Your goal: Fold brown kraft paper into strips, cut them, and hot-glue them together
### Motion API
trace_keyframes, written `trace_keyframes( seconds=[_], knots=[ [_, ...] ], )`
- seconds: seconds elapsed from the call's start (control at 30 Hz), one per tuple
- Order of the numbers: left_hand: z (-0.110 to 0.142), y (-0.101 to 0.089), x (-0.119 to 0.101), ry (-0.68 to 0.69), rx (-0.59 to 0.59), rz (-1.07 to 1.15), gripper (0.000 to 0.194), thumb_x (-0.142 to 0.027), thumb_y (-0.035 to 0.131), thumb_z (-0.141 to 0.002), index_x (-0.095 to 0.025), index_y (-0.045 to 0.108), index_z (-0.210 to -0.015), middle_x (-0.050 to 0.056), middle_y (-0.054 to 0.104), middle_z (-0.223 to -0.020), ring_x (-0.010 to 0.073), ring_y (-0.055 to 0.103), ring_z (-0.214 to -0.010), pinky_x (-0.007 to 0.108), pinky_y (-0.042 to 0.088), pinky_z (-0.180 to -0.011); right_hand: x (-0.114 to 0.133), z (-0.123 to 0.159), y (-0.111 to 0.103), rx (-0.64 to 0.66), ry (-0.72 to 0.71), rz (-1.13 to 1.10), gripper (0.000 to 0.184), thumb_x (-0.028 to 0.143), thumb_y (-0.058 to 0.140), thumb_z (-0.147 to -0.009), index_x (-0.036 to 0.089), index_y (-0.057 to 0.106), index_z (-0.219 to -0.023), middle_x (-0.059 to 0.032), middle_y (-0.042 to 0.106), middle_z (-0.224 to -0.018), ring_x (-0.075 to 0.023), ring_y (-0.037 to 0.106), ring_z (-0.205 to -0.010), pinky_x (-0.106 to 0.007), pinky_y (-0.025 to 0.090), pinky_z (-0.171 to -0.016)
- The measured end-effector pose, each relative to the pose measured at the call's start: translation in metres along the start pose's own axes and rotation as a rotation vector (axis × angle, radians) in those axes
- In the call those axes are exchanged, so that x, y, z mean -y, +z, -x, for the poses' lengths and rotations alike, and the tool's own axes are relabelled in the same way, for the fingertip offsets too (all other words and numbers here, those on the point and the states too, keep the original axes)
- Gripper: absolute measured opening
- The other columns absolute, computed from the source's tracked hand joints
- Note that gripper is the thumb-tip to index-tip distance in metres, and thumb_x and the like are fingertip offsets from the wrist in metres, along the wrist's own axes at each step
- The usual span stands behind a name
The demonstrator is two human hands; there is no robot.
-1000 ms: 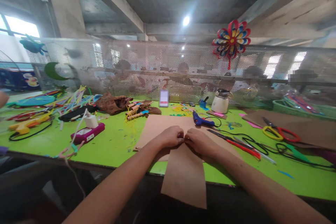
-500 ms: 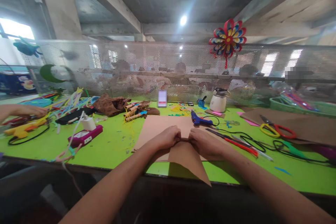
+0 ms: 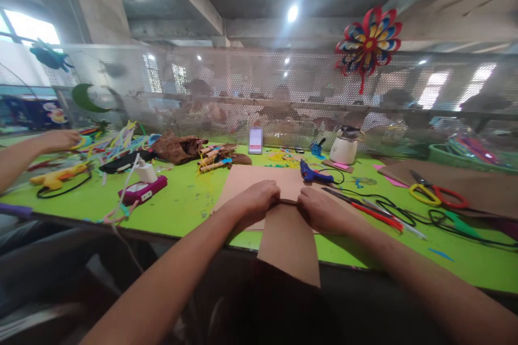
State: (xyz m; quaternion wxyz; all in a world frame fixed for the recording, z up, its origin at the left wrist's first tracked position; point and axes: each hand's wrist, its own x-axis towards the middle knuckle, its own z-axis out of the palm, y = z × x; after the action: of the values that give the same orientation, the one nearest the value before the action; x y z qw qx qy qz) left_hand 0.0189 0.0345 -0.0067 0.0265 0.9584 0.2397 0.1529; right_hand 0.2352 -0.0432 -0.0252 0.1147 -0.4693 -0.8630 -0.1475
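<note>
A strip of brown kraft paper [image 3: 289,242] hangs over the table's front edge, its far end rolled or folded into a narrow band. My left hand [image 3: 259,199] is closed on the left end of that band. At the right end, the curled fingers of my right hand [image 3: 321,210] pinch it too. Both hands rest over a larger light-brown paper sheet [image 3: 251,175] on the green table. A blue glue gun [image 3: 313,173] lies on the far right of this sheet. Beside my right forearm are a red-handled tool [image 3: 378,214] and its dark blade.
Scissors [image 3: 437,194] lie on brown paper at the right, near black cables. A white jug [image 3: 343,146], a phone [image 3: 255,140] and paper rolls [image 3: 216,156] stand or lie farther back. At the left are a purple power strip [image 3: 143,190], a yellow glue gun [image 3: 60,177] and another person's hand [image 3: 60,141].
The hanging paper has swung straighter and shows more of its face below the band. My hands keep their grip, slightly farther apart. At the left, the other person's hand has moved away from the yellow glue gun.
</note>
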Motion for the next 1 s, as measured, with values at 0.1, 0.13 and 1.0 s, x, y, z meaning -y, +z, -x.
trace_keyframes(
  seconds=[0.1,0.13,1.0],
  knots=[
    [0.002,-0.002,-0.001,0.012,0.013,-0.032,0.014,-0.012,0.054,-0.073,-0.015,0.065,-0.079,0.005,0.057,-0.081,0.0165,0.049,-0.074,0.025,0.037,-0.066,0.003,0.002,0.002,-0.017,-0.028,0.023,0.011,0.019,0.046,-0.085,0.016,0.054,-0.079,-0.0085,0.054,-0.083,-0.0186,0.046,-0.076,-0.031,0.033,-0.066],
    [0.003,-0.002,-0.001,0.007,0.014,-0.042,0.013,-0.013,0.054,-0.073,-0.016,0.065,-0.08,0.005,0.058,-0.082,0.0165,0.05,-0.074,0.025,0.037,-0.066,0.004,0.002,0.001,-0.021,-0.043,0.038,0.011,0.017,0.046,-0.085,0.015,0.054,-0.079,-0.0089,0.054,-0.083,-0.0192,0.046,-0.077,-0.031,0.033,-0.067],
    [0.003,-0.008,-0.013,-0.356,0.041,1.031,0.031,-0.04,0.063,-0.072,-0.011,0.059,-0.064,-0.002,0.045,-0.055,0.0089,0.036,-0.053,0.024,0.025,-0.052,0.009,-0.003,-0.008,-0.279,0.018,-0.223,0.01,0.017,0.05,-0.085,0.015,0.06,-0.088,-0.0087,0.054,-0.088,-0.018,0.05,-0.077,-0.031,0.042,-0.069]
  ],
)
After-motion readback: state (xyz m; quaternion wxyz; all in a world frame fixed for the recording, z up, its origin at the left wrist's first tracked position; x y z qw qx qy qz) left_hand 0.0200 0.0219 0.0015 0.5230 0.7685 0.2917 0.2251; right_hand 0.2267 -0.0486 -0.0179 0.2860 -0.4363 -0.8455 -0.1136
